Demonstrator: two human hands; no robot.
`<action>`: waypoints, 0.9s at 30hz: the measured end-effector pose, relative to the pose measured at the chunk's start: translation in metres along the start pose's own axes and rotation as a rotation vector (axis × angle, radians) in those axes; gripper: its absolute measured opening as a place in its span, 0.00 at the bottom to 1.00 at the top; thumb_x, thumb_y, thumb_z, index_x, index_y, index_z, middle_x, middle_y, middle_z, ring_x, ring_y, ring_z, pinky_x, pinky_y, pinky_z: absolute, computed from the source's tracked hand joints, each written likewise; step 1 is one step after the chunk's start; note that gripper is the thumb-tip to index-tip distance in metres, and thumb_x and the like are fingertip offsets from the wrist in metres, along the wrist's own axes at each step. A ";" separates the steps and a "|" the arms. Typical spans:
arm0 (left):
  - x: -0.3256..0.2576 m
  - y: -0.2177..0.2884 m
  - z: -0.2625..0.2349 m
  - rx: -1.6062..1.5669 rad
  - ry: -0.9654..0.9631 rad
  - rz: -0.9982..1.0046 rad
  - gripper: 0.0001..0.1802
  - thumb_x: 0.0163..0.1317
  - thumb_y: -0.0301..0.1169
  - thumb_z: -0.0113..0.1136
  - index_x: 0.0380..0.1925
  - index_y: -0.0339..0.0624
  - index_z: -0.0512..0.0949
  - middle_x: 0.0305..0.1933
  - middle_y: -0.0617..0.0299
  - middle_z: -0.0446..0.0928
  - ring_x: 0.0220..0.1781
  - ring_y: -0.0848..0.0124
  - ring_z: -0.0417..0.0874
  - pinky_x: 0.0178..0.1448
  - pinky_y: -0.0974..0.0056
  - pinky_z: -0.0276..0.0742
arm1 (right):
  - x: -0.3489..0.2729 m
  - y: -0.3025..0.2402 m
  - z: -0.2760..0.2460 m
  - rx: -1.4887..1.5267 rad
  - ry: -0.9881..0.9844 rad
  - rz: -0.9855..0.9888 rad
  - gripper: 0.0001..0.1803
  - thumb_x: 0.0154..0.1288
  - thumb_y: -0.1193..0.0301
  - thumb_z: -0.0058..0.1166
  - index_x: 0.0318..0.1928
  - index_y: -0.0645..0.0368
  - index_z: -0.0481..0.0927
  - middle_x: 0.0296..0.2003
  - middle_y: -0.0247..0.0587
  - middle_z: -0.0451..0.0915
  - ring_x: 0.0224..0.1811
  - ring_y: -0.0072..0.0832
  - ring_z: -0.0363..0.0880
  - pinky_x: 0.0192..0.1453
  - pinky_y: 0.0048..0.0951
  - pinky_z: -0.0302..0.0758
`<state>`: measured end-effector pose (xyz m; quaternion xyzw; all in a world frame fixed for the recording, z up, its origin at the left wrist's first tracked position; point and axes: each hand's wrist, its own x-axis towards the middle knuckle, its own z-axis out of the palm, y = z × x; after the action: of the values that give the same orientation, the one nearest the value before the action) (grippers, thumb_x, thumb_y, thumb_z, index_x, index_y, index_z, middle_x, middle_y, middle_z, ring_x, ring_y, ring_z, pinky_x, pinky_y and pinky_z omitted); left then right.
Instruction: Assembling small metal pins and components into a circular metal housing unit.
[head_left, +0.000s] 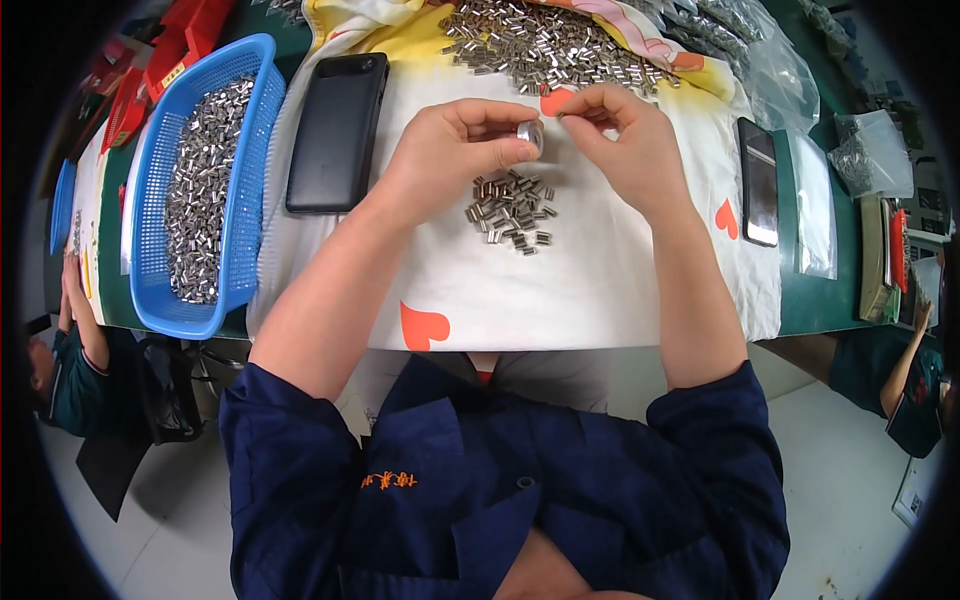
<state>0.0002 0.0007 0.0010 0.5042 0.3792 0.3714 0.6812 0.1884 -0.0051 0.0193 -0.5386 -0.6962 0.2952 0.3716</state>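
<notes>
My left hand [450,150] grips a small round silver metal piece [531,138] between thumb and fingers, with its ring-like face toward the right. My right hand [630,145] is pinched closed just to the right of that piece, apart from it. What sits between its fingertips is too small to make out. Under both hands a small pile of short shiny metal sleeves [510,208] lies on the white cloth [560,290] with red hearts. Beyond my hands, a much larger heap of similar metal sleeves [550,50] covers the far part of the cloth.
On the left stands a blue plastic basket [262,170] holding many metal pieces, beside a black power-bank-like device [335,135]. A phone [758,185] lies at the right cloth edge, near clear plastic bags [815,220]. Other people sit at far left [85,340] and far right [900,370].
</notes>
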 end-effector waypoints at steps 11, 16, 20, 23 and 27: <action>0.000 -0.004 0.004 0.048 0.028 0.027 0.16 0.51 0.22 0.60 0.41 0.31 0.74 0.34 0.59 0.78 0.36 0.77 0.79 0.40 0.75 0.75 | -0.012 -0.010 0.009 -0.279 0.045 -0.375 0.05 0.49 0.75 0.56 0.29 0.61 0.77 0.25 0.35 0.77 0.28 0.24 0.75 0.33 0.23 0.72; -0.003 0.002 0.005 0.029 0.016 0.024 0.16 0.49 0.22 0.62 0.40 0.32 0.75 0.34 0.60 0.79 0.36 0.78 0.78 0.40 0.76 0.75 | -0.010 -0.016 -0.001 0.022 -0.138 -0.019 0.04 0.49 0.76 0.56 0.28 0.63 0.77 0.25 0.33 0.77 0.28 0.21 0.72 0.34 0.21 0.68; -0.004 -0.001 0.004 0.115 0.012 0.000 0.16 0.48 0.24 0.64 0.40 0.33 0.76 0.34 0.62 0.78 0.35 0.80 0.78 0.40 0.76 0.74 | -0.005 -0.013 -0.003 0.071 -0.235 0.070 0.05 0.50 0.76 0.56 0.30 0.63 0.77 0.24 0.31 0.76 0.26 0.18 0.70 0.34 0.19 0.68; -0.004 0.001 0.006 0.176 -0.030 -0.015 0.16 0.49 0.22 0.62 0.41 0.34 0.76 0.34 0.62 0.78 0.35 0.79 0.78 0.41 0.76 0.74 | 0.000 -0.003 -0.008 0.074 -0.179 0.043 0.06 0.51 0.76 0.56 0.32 0.63 0.78 0.23 0.30 0.74 0.25 0.16 0.67 0.33 0.17 0.67; -0.003 0.001 0.009 0.238 -0.063 -0.021 0.15 0.50 0.19 0.59 0.41 0.34 0.75 0.36 0.62 0.78 0.37 0.78 0.78 0.43 0.75 0.75 | 0.012 0.024 0.000 -0.304 0.152 -0.001 0.08 0.52 0.70 0.54 0.32 0.59 0.79 0.25 0.38 0.77 0.29 0.29 0.75 0.35 0.26 0.71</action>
<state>0.0063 -0.0053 0.0045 0.5890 0.4043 0.3006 0.6319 0.1993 0.0123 0.0024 -0.6089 -0.7032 0.1445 0.3374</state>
